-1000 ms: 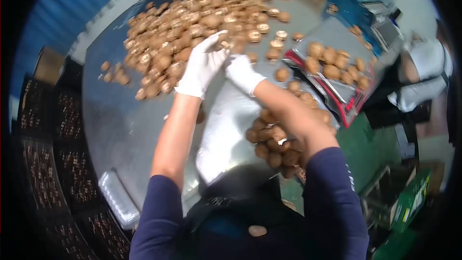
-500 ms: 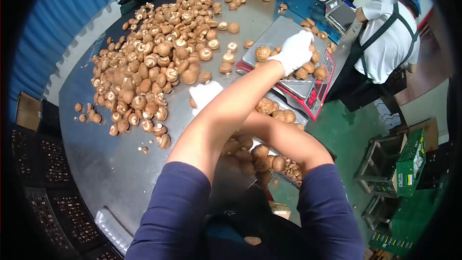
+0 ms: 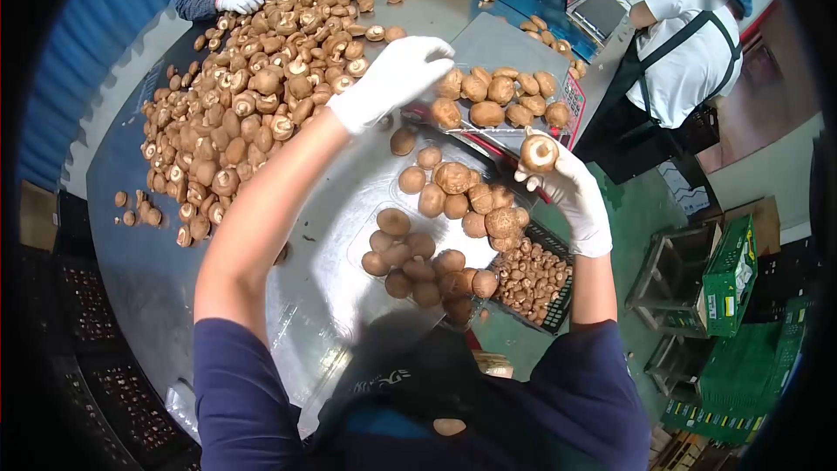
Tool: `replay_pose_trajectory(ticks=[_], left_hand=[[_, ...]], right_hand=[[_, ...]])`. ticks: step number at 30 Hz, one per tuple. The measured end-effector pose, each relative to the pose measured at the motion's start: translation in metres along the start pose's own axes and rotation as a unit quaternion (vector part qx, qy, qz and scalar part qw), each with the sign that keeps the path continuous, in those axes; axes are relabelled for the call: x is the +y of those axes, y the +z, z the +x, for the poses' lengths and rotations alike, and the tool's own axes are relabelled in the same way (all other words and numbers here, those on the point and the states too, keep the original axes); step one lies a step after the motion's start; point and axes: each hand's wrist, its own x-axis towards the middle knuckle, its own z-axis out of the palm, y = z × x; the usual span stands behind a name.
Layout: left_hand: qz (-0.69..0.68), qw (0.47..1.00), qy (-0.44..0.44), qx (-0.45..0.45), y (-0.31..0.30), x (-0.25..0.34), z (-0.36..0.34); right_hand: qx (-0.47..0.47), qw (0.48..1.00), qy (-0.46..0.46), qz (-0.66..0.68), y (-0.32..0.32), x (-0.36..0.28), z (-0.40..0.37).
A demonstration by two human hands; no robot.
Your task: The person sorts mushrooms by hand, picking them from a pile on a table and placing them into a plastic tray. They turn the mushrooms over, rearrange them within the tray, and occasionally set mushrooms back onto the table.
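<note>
My left hand (image 3: 392, 83), in a white glove, is at the left end of the scale (image 3: 571, 92), its fingers slightly apart with nothing visible in them. On the scale lies a clear tray (image 3: 453, 122) of shiitake mushrooms (image 3: 486, 113). My gloved right hand (image 3: 575, 201) grips one shiitake mushroom (image 3: 539, 153), its pale stem side showing, just off the scale's near right corner. Between my arms, more brown shiitake mushrooms (image 3: 453, 178) sit in groups, and clear tray edges show around the nearer group (image 3: 410, 249).
A big pile of mushrooms (image 3: 261, 96) covers the left of the metal table (image 3: 157, 296). A black crate (image 3: 558, 310) of small mushrooms stands at the table's right edge. Co-workers (image 3: 689, 61) stand around; one gloved hand (image 3: 240, 3) rests by the pile. Green crates (image 3: 731, 288) are at right.
My crossed arms have parted. The left hand has moved left off the mushrooms on the scale; the right hand has swung from the pile side to the right and now shows a mushroom.
</note>
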Motion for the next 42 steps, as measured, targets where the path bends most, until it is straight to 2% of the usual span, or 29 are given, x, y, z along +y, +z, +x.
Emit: replay_pose_trajectory(ticks=[2, 4, 6, 8, 9, 10, 12, 15, 16, 18, 20, 22, 23, 24, 26, 28, 30, 31, 32, 33, 34, 35, 36, 37, 38, 39, 40, 42], left_hand=[[-0.139, 0.979, -0.139, -0.051, -0.009, 0.011, -0.023], [-0.117, 0.990, -0.069, -0.047, -0.013, 0.024, -0.043], [-0.097, 0.993, -0.040, -0.053, -0.009, 0.016, -0.054], [-0.207, 0.973, -0.095, -0.046, -0.004, 0.014, -0.064], [-0.206, 0.973, -0.097, -0.043, -0.006, 0.011, -0.068], [-0.179, 0.978, -0.097, -0.042, -0.009, 0.009, -0.073], [-0.151, 0.983, -0.099, -0.038, -0.015, 0.005, -0.082], [-0.128, 0.980, -0.151, -0.008, -0.030, 0.000, -0.104], [-0.127, 0.980, -0.153, -0.006, -0.035, -0.001, -0.115], [-0.037, 0.990, -0.132, 0.016, -0.048, -0.005, -0.145], [-0.037, 0.985, -0.159, 0.061, -0.061, 0.008, -0.186], [0.034, 0.971, -0.211, 0.109, -0.073, 0.027, -0.239], [0.019, 0.959, -0.251, 0.130, -0.080, 0.039, -0.268], [0.005, 0.945, -0.290, 0.149, -0.085, 0.051, -0.298], [0.125, 0.906, -0.352, 0.199, -0.083, 0.068, -0.369], [0.106, 0.852, -0.449, 0.248, -0.065, 0.080, -0.441], [0.204, 0.831, -0.478, 0.197, -0.043, 0.105, -0.480], [0.211, 0.829, -0.478, 0.198, -0.028, 0.111, -0.496], [0.219, 0.827, -0.478, 0.199, -0.016, 0.114, -0.509], [0.206, 0.828, -0.483, 0.198, -0.012, 0.118, -0.516], [0.205, 0.828, -0.483, 0.197, -0.015, 0.121, -0.529], [0.330, 0.786, -0.483, 0.200, -0.024, 0.122, -0.547], [0.450, 0.731, -0.473, 0.198, -0.036, 0.122, -0.571], [0.537, 0.654, -0.491, 0.209, -0.050, 0.113, -0.622], [0.513, 0.581, -0.585, 0.238, -0.061, 0.120, -0.657], [0.514, 0.510, -0.652, 0.226, -0.062, 0.118, -0.700], [0.516, 0.509, -0.650, 0.229, -0.064, 0.121, -0.703], [0.429, 0.512, -0.725, 0.170, -0.065, 0.131, -0.708]], right_hand=[[0.003, 1.000, -0.003, 0.029, -0.005, 0.000, 0.002], [0.053, 0.997, 0.023, 0.044, -0.006, -0.003, 0.005], [0.024, 1.000, 0.008, -0.003, -0.005, -0.012, 0.011], [0.100, 0.985, -0.045, -0.131, 0.000, -0.021, 0.018], [0.159, 0.953, -0.079, -0.246, 0.006, -0.024, 0.026], [0.181, 0.934, -0.092, -0.295, 0.014, -0.028, 0.035], [0.185, 0.866, -0.122, -0.448, 0.018, -0.030, 0.053], [0.202, 0.676, -0.168, -0.689, 0.042, -0.029, 0.077], [0.199, 0.677, -0.169, -0.688, 0.037, -0.025, 0.083], [0.151, 0.491, -0.181, -0.839, 0.020, -0.012, 0.092], [0.147, 0.503, -0.166, -0.835, 0.015, -0.008, 0.088], [0.174, 0.550, -0.226, -0.785, 0.025, -0.018, 0.075], [0.202, 0.552, -0.203, -0.783, 0.034, -0.022, 0.065], [0.214, 0.548, -0.259, -0.766, 0.038, -0.021, 0.053], [0.182, 0.611, -0.233, -0.734, 0.052, -0.017, 0.030], [0.112, 0.691, -0.241, -0.672, 0.091, -0.003, 0.004], [-0.014, 0.741, -0.223, -0.633, 0.128, 0.025, -0.019], [-0.073, 0.751, -0.148, -0.639, 0.150, 0.043, -0.038], [-0.154, 0.812, 0.095, -0.555, 0.188, 0.049, -0.040], [-0.227, 0.828, -0.141, -0.493, 0.174, 0.118, -0.062], [-0.240, 0.796, -0.186, -0.524, 0.198, 0.137, -0.074], [-0.253, 0.761, -0.230, -0.552, 0.222, 0.153, -0.080], [-0.254, 0.761, -0.229, -0.551, 0.238, 0.164, -0.084], [-0.325, 0.733, -0.219, -0.555, 0.252, 0.172, -0.089], [-0.394, 0.701, -0.210, -0.557, 0.262, 0.178, -0.092], [-0.393, 0.700, -0.213, -0.557, 0.268, 0.183, -0.093], [-0.391, 0.701, -0.221, -0.554, 0.275, 0.187, -0.091], [-0.387, 0.704, -0.229, -0.549, 0.283, 0.193, -0.087]])
